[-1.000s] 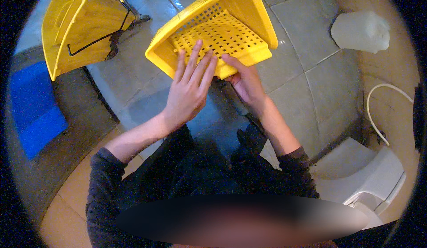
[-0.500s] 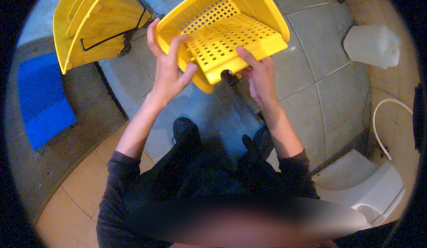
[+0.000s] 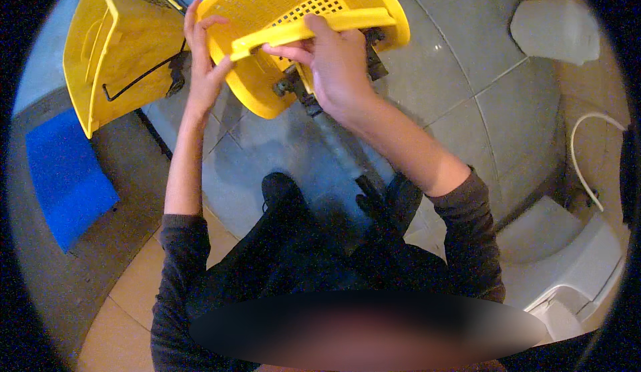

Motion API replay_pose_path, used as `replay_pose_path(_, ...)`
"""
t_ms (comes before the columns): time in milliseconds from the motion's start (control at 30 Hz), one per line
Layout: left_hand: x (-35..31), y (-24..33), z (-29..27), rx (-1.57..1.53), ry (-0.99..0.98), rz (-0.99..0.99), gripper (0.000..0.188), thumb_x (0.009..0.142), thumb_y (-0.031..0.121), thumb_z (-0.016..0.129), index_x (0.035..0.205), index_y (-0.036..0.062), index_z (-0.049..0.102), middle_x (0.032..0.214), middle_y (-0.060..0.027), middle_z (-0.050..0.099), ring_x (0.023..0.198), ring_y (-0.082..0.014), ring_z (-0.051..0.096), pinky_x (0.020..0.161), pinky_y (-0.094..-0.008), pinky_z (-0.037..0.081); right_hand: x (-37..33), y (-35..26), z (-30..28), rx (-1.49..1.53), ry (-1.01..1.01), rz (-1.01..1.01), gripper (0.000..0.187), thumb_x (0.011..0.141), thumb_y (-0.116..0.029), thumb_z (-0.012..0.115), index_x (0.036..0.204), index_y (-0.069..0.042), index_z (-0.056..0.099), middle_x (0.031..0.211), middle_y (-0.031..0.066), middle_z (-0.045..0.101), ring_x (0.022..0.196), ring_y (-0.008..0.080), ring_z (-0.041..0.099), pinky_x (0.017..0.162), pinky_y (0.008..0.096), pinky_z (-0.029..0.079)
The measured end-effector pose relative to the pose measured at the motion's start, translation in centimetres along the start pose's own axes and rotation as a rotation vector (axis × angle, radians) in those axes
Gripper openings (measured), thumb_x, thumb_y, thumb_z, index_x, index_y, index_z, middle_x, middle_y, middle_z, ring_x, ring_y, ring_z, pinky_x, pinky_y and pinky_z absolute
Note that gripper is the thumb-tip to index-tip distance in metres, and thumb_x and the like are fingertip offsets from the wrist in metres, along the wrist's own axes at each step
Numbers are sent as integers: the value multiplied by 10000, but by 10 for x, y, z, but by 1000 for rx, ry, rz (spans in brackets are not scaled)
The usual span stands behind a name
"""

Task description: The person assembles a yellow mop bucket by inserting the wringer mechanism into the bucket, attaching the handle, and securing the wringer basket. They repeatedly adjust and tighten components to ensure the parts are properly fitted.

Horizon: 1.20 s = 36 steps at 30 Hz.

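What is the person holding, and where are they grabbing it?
A yellow perforated basket. The right hand grips its flat yellow bar across the front, and the left hand is pressed against its left outer side.

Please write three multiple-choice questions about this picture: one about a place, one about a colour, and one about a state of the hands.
1. Where does the blue mat lie?
A. At the person's left, on the floor
B. Under the white container
C. Inside the yellow bucket

2. What colour is the perforated basket that the hands hold?
A. Blue
B. Yellow
C. White

3. How does the right hand stand?
A. It hangs free, away from everything
B. It rests on the white container
C. Its fingers grip the basket's flat yellow bar

Answers:
1. A, the mat shows at the left edge of the view, below the yellow bucket.
2. B, its holed wall and rim are yellow.
3. C, the fingers curl over the bar, while the left hand presses the basket's rim.
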<state>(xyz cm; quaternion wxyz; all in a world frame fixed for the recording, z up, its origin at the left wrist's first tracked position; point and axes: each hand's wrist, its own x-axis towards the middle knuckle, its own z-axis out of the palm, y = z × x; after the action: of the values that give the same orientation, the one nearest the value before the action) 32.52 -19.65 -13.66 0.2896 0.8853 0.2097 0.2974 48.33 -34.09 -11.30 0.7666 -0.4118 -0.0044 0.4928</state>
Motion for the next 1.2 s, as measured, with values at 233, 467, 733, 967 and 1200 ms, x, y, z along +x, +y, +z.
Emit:
replay_pose_path(233,32,-65,-16,-89,-25,-6,520,806,195,582,1319,128,528,1629,-173,20,1510,-291,0,1198,-428,53,34,-27,-2,-1354,-346,-143,356,886,-334,632,1035,-11,653,868,179,702,727,371,683,651,502,536)
replay_pose_path(467,25,-87,-19,-527,80,-682,461,878,89,584,1333,91,508,1486,-162,368,1311,-281,459,1047,-367,413,86,9,37,-1713,-412,-1289,216,917,-189,517,991,-35,649,841,173,682,823,348,675,713,447,537)
replay_pose_path(733,31,-143,-33,-736,-106,-1035,299,923,75,528,1198,-27,586,1072,-144,682,882,-229,686,731,-382,574,116,17,56,-2167,-724,-925,272,950,-220,448,939,-53,662,848,182,675,824,352,673,721,469,526)
replay_pose_path(967,71,-116,-42,-418,-309,-1134,349,785,3,525,1123,-40,601,922,-136,668,650,-228,618,541,-321,517,138,-5,81,-1987,-883,-844,169,843,-69,584,986,-7,650,896,216,673,861,383,656,768,451,505)
replay_pose_path(1200,64,-149,-101,-436,-455,-1186,279,719,75,590,973,-28,644,699,-93,637,388,-146,448,335,-246,317,152,29,131,-1995,-941,-835,262,808,-35,615,1063,11,647,923,235,673,894,381,664,773,417,518)
